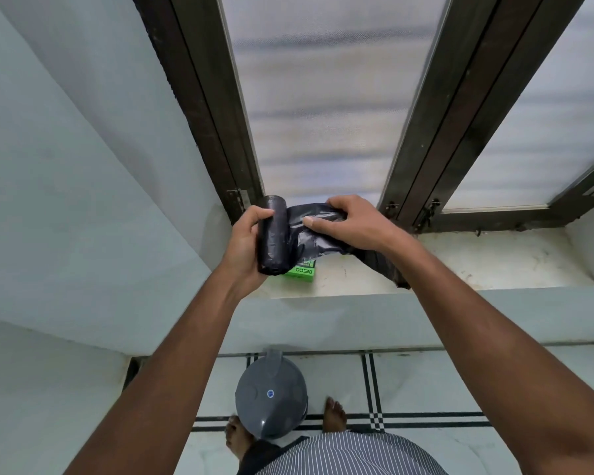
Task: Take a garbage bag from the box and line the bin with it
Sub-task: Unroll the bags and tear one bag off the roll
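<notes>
Presently the left hand grips the roll of black garbage bags around its middle, fingers and thumb curled round the cylinder, which stands roughly upright above the window sill. The right hand pinches the unrolled leading bag, thumb on top and fingers curled over the gathered film, drawing it sideways off the roll; a loose tail of the film hangs down past the right wrist toward the sill edge. The green box lies on the sill just below and behind the roll, partly hidden by it. The grey bin, lid closed, stands on the tiled floor between the person's bare feet, well apart from the hands. Handling assessment: the film is thin, very light, soft and slick, and it will crumple and stretch rather than hold shape. The roll is the only firm body and should be held around its barrel. Separation probably calls for a grip close on either side of the perforation line, which cannot be made out here, followed by a short sideways tear. Pulling far from that line risks stretching or ripping the film. Lining the bin is not yet begun.
</notes>
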`<state>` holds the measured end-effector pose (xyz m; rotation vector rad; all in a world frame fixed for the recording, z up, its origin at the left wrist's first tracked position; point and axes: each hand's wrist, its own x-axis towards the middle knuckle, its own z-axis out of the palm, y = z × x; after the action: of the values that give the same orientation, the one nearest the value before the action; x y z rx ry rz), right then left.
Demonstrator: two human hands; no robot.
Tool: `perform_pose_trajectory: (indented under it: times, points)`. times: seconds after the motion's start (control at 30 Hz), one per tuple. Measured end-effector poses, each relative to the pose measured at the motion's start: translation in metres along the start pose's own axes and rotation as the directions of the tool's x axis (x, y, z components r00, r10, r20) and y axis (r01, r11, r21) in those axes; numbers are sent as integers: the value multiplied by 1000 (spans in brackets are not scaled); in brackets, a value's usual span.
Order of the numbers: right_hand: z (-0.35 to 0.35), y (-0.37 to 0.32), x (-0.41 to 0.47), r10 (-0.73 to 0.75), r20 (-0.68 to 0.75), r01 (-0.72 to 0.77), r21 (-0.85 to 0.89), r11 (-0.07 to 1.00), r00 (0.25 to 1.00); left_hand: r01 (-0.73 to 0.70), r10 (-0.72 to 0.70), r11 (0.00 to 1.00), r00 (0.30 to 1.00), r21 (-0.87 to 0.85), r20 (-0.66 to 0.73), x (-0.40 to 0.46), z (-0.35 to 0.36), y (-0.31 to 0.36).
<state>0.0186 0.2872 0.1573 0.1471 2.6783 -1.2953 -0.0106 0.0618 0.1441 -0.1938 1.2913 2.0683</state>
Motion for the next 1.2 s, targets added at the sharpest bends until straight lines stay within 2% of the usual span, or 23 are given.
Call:
perform_pose_trajectory:
  times: [0.23, 0.43, 0.57, 0.73, 0.9, 1.07, 1.2]
  points:
    - [-9, 3, -6, 78, -74, -83, -63, 995, 994, -28, 29, 998, 999, 63, -24, 3, -8, 1]
    - [-12, 10, -3, 86, -109, -116, -301, 946, 990, -2, 6, 999, 997, 52, -78, 1, -9, 1]
    - [-2, -7, -2, 43, -69, -54, -160, 986, 997, -20, 24, 995, 999, 99, -40, -4, 2, -2]
    - [10, -16, 6, 13, 55, -15, 47, 999, 998, -46, 46, 999, 999, -9, -6, -7, 5, -1]
    - [16, -7, 12, -19, 72, 10, 119, 993, 997, -48, 48, 998, 999, -30, -9, -6, 1, 0]
    - [7, -2, 12, -35, 139, 6, 198, 980, 990, -79, 77, 993, 997, 90, 32, -9, -4, 3]
    - [-8, 3, 9, -28, 167, 5, 136, 991, 985, -89, 91, 995, 994, 42, -57, -12, -9, 7]
